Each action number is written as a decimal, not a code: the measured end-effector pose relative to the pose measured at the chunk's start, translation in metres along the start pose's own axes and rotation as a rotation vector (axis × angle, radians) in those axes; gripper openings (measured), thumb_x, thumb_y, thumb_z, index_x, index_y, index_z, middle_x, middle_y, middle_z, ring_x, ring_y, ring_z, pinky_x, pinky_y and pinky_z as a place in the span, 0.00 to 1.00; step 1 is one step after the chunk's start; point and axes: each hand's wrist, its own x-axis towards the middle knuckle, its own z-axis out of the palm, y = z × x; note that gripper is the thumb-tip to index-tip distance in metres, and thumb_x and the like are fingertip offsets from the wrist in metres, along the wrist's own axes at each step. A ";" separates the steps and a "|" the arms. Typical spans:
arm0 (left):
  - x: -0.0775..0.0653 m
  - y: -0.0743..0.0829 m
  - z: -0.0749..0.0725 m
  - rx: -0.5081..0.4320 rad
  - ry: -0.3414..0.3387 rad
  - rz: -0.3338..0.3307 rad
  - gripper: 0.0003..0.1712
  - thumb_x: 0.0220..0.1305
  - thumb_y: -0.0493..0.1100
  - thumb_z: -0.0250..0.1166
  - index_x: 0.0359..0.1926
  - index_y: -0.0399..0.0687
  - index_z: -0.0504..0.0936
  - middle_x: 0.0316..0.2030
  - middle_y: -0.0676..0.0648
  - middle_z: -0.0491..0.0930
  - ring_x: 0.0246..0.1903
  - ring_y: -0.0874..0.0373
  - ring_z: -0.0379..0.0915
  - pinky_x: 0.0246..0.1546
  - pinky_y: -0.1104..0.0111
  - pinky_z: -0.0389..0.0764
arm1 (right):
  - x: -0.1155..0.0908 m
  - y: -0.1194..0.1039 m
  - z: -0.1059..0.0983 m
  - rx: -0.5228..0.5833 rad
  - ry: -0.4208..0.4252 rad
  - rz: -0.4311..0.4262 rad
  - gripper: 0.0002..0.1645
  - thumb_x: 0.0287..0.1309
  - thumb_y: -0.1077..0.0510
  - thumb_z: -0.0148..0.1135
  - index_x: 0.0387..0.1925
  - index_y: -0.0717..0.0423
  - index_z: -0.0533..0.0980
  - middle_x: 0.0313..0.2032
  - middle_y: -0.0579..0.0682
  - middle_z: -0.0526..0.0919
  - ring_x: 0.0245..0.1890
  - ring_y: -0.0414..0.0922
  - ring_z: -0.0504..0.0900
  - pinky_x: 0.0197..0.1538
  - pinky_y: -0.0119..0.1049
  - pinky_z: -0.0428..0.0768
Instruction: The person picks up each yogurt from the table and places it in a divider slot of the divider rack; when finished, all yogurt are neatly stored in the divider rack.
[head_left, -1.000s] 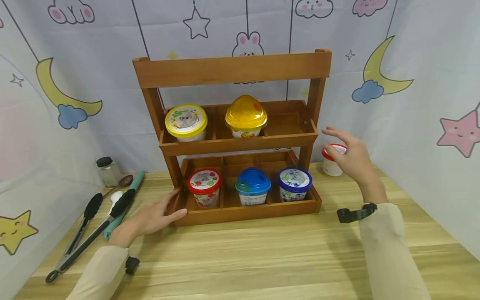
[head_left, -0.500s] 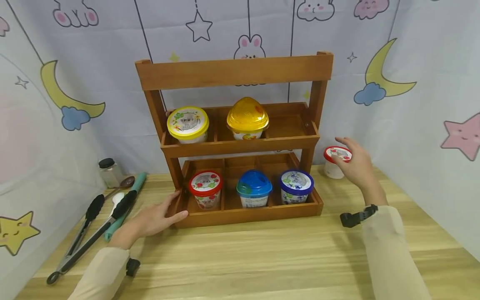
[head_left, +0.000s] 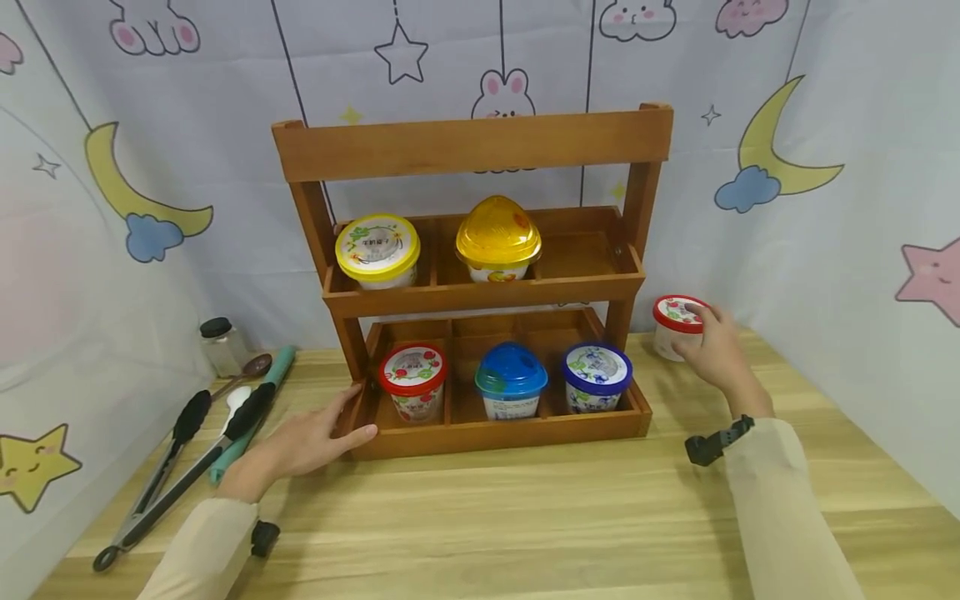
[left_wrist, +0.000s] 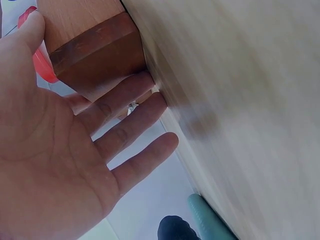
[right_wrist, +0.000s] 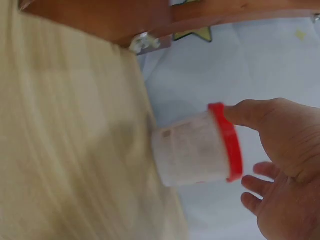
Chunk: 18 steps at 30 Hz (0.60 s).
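A two-tier wooden rack stands on the table with several lidded cups in its compartments. My left hand rests at the rack's lower left corner, thumb along the front and straight fingers by the side. To the right of the rack a white cup with a red lid stands upright on the table. Over that cup's near right side is my right hand. In the right wrist view its thumb is at the edge of the red lid, with the other fingers spread beyond the rim.
On the upper tier are a yellow-lidded cup and a yellow domed cup. Below sit red-lidded, blue domed and dark-blue-lidded cups. Tongs, spoons, a teal roll and a jar lie left.
My right hand has moved down and slightly right, from above the red-lidded cup on the table to its lid. The left hand stays at the rack's corner. The view shifts slightly.
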 end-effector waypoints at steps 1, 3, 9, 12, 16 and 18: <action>0.000 0.000 0.001 -0.001 -0.002 0.002 0.52 0.68 0.73 0.50 0.79 0.46 0.49 0.67 0.25 0.65 0.58 0.26 0.70 0.56 0.38 0.70 | 0.000 0.003 0.002 -0.009 -0.008 0.005 0.43 0.64 0.59 0.62 0.73 0.69 0.54 0.71 0.80 0.44 0.68 0.79 0.49 0.60 0.77 0.59; -0.001 0.001 0.001 -0.001 -0.006 0.001 0.52 0.68 0.73 0.50 0.79 0.46 0.49 0.67 0.25 0.65 0.58 0.27 0.71 0.56 0.38 0.70 | -0.001 0.008 0.004 -0.018 -0.022 0.017 0.43 0.64 0.59 0.61 0.73 0.69 0.54 0.71 0.81 0.42 0.68 0.80 0.47 0.60 0.77 0.59; 0.000 0.000 0.000 -0.006 -0.006 -0.002 0.52 0.69 0.73 0.50 0.79 0.46 0.49 0.68 0.25 0.64 0.59 0.27 0.69 0.57 0.37 0.70 | 0.001 0.013 0.010 -0.016 0.023 0.011 0.37 0.62 0.61 0.64 0.67 0.73 0.60 0.70 0.82 0.44 0.68 0.79 0.49 0.63 0.75 0.57; 0.001 0.000 -0.002 -0.014 -0.006 -0.004 0.51 0.69 0.72 0.50 0.79 0.46 0.48 0.68 0.25 0.62 0.60 0.26 0.68 0.57 0.37 0.69 | 0.002 0.013 0.012 -0.005 0.052 0.021 0.34 0.61 0.61 0.64 0.62 0.74 0.62 0.70 0.81 0.44 0.69 0.78 0.49 0.64 0.74 0.56; 0.001 0.001 -0.002 -0.021 -0.020 -0.012 0.52 0.69 0.72 0.51 0.79 0.46 0.48 0.68 0.24 0.62 0.60 0.25 0.67 0.57 0.37 0.69 | 0.002 0.015 0.014 0.016 0.054 0.045 0.31 0.62 0.61 0.64 0.60 0.73 0.63 0.71 0.79 0.43 0.70 0.78 0.47 0.65 0.73 0.55; 0.001 0.001 -0.001 -0.020 -0.027 -0.016 0.52 0.69 0.73 0.50 0.79 0.46 0.48 0.68 0.24 0.62 0.61 0.25 0.67 0.57 0.37 0.69 | 0.002 0.017 0.016 0.027 0.051 0.057 0.31 0.62 0.60 0.64 0.59 0.73 0.63 0.71 0.79 0.43 0.70 0.78 0.47 0.65 0.73 0.55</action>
